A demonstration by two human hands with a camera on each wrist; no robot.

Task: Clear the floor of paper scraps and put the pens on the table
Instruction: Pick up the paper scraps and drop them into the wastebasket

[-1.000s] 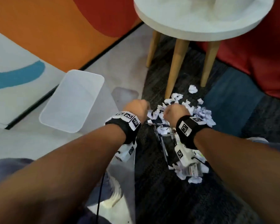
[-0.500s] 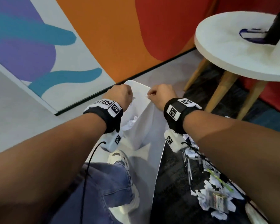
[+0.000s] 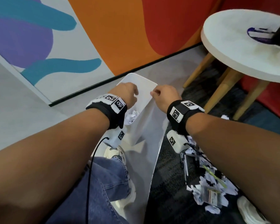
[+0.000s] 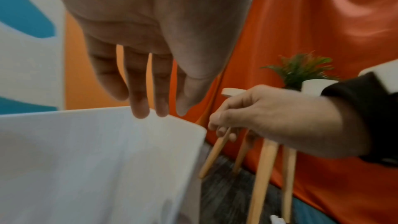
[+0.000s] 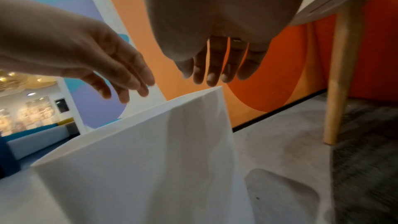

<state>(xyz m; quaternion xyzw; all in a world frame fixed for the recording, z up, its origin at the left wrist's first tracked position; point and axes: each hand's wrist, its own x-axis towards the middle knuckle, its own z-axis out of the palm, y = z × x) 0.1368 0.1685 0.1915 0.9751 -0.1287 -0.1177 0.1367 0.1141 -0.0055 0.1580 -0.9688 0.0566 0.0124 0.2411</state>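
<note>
Left hand (image 3: pixel 125 94) over the white bin (image 3: pixel 145 126), centre of the head frame; fingers straight and spread, holding nothing, per the left wrist view. Crumpled scraps already inside the bin (image 3: pixel 132 118), just under that wrist. Right hand (image 3: pixel 164 96) beside it above the bin's right rim; fingers hanging loose and released, nothing pinched, per the right wrist view. Paper scraps (image 3: pixel 217 188) heaped on dark carpet at lower right, pens (image 3: pixel 185 167) lying among them at the pile's left edge. Round white table (image 3: pixel 229 50) at upper right.

Handling, judged: scraps very light, soft, crushable, likely to flutter or slip out; best scooped in bunches with cupped fingers. Pens stiff, thin, smooth, prone to rolling; best pinched mid-barrel.

Versus one second ago: hands then clenched low over the pile near the table legs, now raised over the bin. Versus half a second ago: fists closed above the bin, now opened. View swung left toward the painted wall.
</note>
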